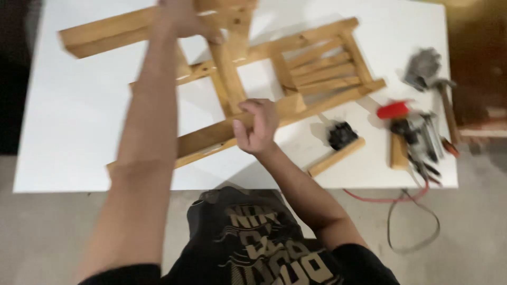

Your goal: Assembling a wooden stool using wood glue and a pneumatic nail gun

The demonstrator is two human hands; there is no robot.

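The wooden frame (296, 68) lies aslant across the table (74, 121), its near rail gripped by the right hand (257, 125), the left hand (185, 18) clasping its far upright.

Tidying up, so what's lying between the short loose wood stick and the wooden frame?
In the head view, a small black object lies on the white table between them.

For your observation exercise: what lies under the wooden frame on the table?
Under the wooden frame only the white table shows through its gaps. The left hand and right hand grip it, covering parts beneath.
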